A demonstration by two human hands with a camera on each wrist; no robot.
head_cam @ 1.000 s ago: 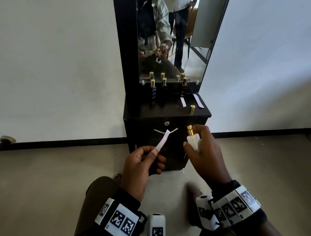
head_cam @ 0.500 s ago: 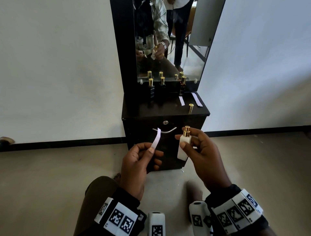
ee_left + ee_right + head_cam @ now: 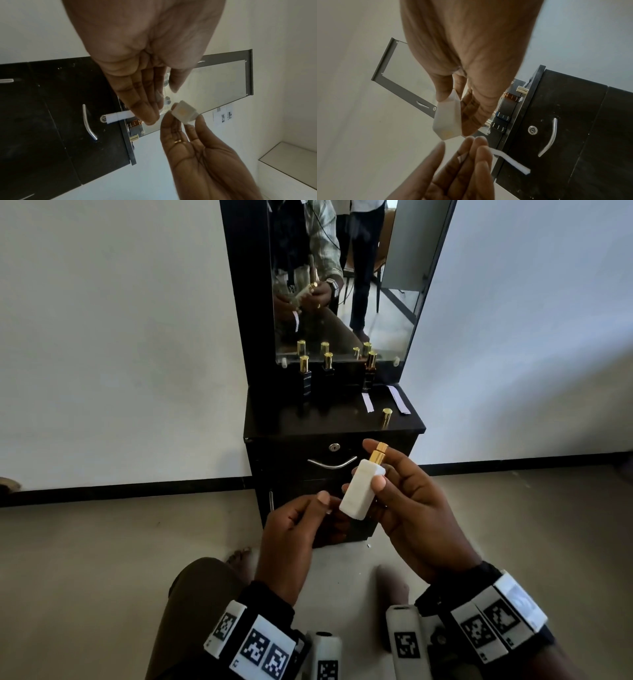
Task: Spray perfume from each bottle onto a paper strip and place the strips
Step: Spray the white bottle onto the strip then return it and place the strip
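R hand (image 3: 411, 508) grips white bottle (image 3: 361, 491), tilted, cap off, gold nozzle (image 3: 377, 453) up w/ index finger near it, prob. ready to press. L hand (image 3: 291, 529) pinches paper strip (image 3: 118, 117) just beside bottle base, prob. to catch spray. Gold cap (image 3: 386, 417) parked on cabinet top (image 3: 274, 422).

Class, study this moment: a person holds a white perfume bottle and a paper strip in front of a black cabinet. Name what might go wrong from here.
1. The white bottle is tilted in the right hand, its base beside the left hand; spray may miss the paper strip.
2. The strip is pinched at one end only and may slip.
3. The loose gold cap stands near the cabinet top edge and may be knocked off.
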